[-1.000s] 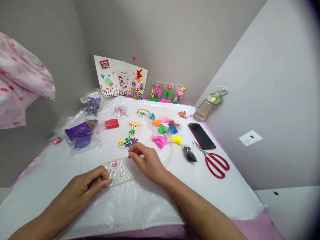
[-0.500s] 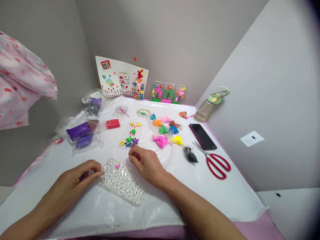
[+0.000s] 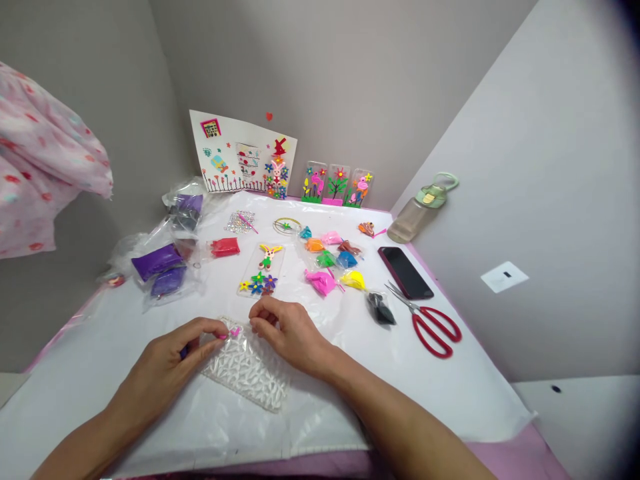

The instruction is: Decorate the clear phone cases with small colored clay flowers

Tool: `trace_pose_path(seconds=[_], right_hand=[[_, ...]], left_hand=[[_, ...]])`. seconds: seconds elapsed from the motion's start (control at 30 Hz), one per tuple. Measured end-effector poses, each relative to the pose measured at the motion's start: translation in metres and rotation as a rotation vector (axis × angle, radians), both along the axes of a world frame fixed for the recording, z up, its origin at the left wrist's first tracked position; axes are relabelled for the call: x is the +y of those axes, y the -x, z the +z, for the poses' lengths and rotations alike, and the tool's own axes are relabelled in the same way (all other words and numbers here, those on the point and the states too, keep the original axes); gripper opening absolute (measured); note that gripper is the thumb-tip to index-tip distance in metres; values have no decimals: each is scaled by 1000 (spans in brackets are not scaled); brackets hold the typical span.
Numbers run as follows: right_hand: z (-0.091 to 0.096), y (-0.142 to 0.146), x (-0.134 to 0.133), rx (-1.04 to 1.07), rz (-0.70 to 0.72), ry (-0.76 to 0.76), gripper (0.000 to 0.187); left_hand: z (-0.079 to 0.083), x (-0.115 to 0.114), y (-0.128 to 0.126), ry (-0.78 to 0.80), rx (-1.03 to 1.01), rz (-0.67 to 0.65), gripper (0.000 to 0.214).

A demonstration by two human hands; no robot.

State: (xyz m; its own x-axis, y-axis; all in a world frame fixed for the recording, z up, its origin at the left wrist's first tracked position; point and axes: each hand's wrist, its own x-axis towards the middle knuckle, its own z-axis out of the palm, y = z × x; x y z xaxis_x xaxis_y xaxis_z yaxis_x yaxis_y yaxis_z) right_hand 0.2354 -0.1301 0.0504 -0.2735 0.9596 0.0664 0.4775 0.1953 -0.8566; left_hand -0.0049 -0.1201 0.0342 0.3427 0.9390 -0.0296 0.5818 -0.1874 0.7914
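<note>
A clear phone case with a raised white pattern [image 3: 250,370] lies slanted on the white sheet in front of me. Two small strips of pink clay [image 3: 235,331] sit near its upper end. My left hand [image 3: 187,347] pinches a tiny bit of pink clay [image 3: 223,337] above the case's upper left corner. Something dark blue shows between that hand's fingers; I cannot make out what it is. At the case's upper right, my right hand [image 3: 285,330] is closed with thumb and forefinger together, and whatever is in it is hidden. Beyond lies a flat clear case with a clay rabbit and flowers [image 3: 257,283].
Bags of coloured clay [image 3: 325,260] lie right of centre, with red-handled scissors [image 3: 435,327], a phone [image 3: 406,272] and a bottle [image 3: 417,213] farther right. Purple clay packs [image 3: 159,263] lie left. Decorated cases [image 3: 337,183] lean on the back wall.
My left hand has moved right and up over the case's corner, and pink clay now shows at its fingertips. The right hand has shifted slightly left.
</note>
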Motion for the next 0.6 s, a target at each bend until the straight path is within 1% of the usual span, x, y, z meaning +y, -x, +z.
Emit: trace_pose_path(seconds=[0.13,0.23,0.33,0.6], right_hand=[[0,0,0,-12,21,-3,8],[1,1,0,-20,31,-3,8],[1,1,0,-22,36,-12,8],[-1,0,0,-24,45,-12,8]], left_hand=[[0,-1,0,7,33,27,42],[2,-2,-1,20,-7,11,39],[3,-2,-2,-2,-40,2,38],[-9,-3,-4,-56,0,33,37]])
